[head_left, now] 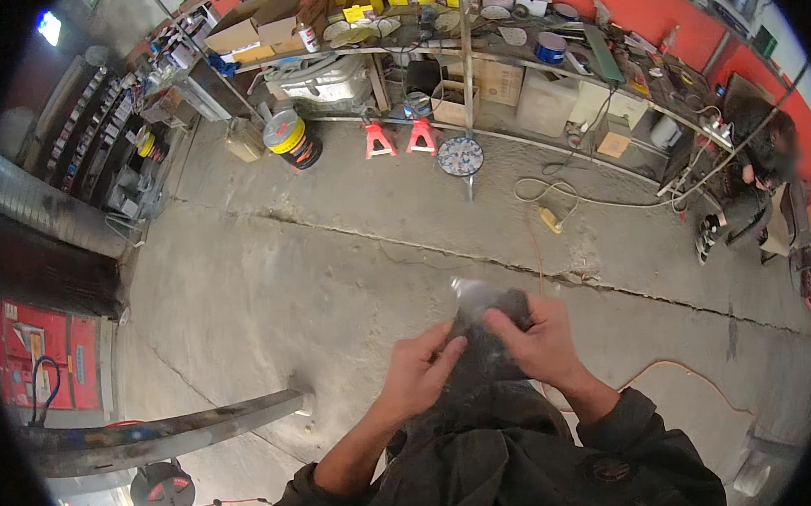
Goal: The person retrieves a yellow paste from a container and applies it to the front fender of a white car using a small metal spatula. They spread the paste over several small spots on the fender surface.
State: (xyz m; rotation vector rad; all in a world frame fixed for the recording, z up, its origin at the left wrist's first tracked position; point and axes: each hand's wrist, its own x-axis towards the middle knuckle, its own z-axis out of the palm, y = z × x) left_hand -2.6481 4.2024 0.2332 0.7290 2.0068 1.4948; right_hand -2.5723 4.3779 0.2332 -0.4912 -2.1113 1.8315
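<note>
In the head view, the left hand (pixel 421 372) pinches the near left edge of a dark cloth (pixel 487 343) between thumb and bent fingers. The right hand (pixel 548 342) is clamped on its right side, thumb pressed on top and fingers mostly hidden beneath. The cloth is held in front of the waist, above the concrete floor (pixel 238 283). A pale, shiny piece (pixel 471 291) shows at its far end, too blurred to make out; where it meets the cloth cannot be told. The cloth's near end merges with the dark clothing (pixel 525 480), which the lower edge cuts off. A round patch (pixel 609 468) on it is unreadable.

At the far side, yellow boxes (pixel 365 8) on the bench (pixel 335 54) bear dark print, too small to read. A dark bucket (pixel 292 142) has a yellow band with lettering. The reel (pixel 163 493) at lower left carries red marks. At the right, another person (pixel 765 176) is partly lost against the dark rim.
</note>
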